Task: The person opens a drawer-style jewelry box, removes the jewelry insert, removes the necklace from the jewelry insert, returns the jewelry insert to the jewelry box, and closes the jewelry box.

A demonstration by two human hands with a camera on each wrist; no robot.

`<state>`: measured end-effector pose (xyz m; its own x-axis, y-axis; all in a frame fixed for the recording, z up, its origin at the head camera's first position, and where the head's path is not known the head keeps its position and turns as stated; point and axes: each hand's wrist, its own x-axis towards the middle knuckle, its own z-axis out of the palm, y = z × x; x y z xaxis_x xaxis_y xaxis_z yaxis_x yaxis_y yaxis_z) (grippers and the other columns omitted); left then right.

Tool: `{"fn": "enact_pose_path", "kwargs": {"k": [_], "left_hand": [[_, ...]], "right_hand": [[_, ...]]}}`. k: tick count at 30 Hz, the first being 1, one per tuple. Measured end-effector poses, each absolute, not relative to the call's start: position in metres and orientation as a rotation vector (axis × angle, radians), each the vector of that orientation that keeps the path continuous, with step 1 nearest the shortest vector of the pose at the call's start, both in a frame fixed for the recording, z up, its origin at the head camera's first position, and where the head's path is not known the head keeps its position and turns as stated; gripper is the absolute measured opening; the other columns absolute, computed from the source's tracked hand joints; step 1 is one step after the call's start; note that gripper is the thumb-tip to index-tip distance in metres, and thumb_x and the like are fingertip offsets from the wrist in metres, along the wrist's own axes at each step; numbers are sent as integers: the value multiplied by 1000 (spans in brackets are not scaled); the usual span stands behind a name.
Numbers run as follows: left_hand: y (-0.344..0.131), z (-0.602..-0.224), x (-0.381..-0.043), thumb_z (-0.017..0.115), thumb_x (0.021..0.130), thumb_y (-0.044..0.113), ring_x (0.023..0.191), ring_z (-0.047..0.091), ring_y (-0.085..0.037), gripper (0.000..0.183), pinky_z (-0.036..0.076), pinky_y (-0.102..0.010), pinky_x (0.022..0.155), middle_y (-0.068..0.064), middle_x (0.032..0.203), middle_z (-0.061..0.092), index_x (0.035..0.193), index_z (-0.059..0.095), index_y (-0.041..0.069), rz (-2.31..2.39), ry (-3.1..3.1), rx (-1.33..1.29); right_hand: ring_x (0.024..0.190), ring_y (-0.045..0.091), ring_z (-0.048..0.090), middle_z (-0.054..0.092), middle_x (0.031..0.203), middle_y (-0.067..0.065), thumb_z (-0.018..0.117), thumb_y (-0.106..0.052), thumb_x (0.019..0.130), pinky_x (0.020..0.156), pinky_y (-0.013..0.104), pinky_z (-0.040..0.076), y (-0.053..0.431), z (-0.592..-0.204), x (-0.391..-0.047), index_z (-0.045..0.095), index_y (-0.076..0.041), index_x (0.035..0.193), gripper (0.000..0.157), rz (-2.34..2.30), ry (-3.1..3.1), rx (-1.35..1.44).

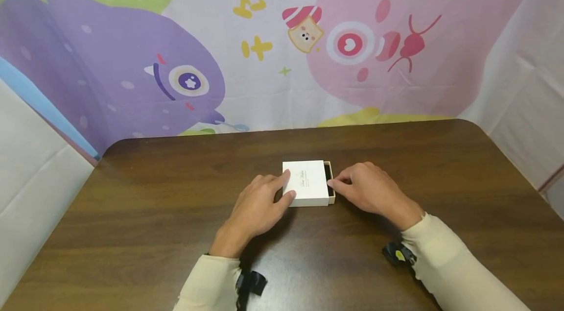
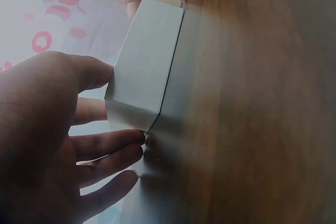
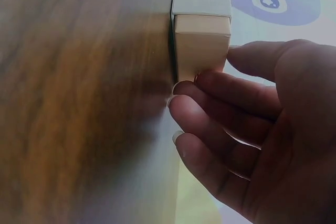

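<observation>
A small white sliding box (image 1: 305, 182) with fine printed lettering lies flat on the brown table. From its right end a pale tan inner drawer (image 3: 202, 48) sticks out a little; a dark strip of its inside shows in the head view. My left hand (image 1: 259, 205) holds the white sleeve at its left end, thumb toward the near corner and a finger over the top. With thumb and index finger, my right hand (image 1: 372, 189) pinches the drawer's exposed end. Its other fingers curl beside the drawer in the right wrist view.
The wood-grain table (image 1: 145, 218) has rounded far corners. Behind it hangs a cartoon-printed cloth (image 1: 273, 95), with pale cloth panels (image 1: 520, 85) at the sides. Black straps (image 1: 398, 253) hang from both cream-sleeved wrists.
</observation>
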<state>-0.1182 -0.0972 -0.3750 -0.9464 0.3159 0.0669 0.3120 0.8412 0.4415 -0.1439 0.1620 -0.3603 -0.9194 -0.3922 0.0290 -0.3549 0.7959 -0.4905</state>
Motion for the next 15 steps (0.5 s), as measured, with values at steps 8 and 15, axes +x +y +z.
{"fn": "enact_pose_path", "kwargs": {"k": [8, 15], "left_hand": [[-99, -376, -119, 56, 100, 44, 124, 53, -26, 56, 43, -47, 102, -8, 137, 60, 150, 48, 20, 728, 3020, 522], [-99, -377, -119, 56, 100, 45, 122, 54, -25, 56, 44, -46, 101, -8, 137, 61, 150, 48, 19, 730, 3017, 530]], "right_hand": [[61, 10, 52, 69, 78, -10, 68, -33, 96, 62, 32, 45, 163, -359, -147, 81, -16, 92, 21, -733, 2939, -617], [67, 9, 57, 72, 84, -8, 69, -32, 95, 66, 35, 49, 164, -359, -146, 81, -15, 92, 21, -699, 2960, -619]]}}
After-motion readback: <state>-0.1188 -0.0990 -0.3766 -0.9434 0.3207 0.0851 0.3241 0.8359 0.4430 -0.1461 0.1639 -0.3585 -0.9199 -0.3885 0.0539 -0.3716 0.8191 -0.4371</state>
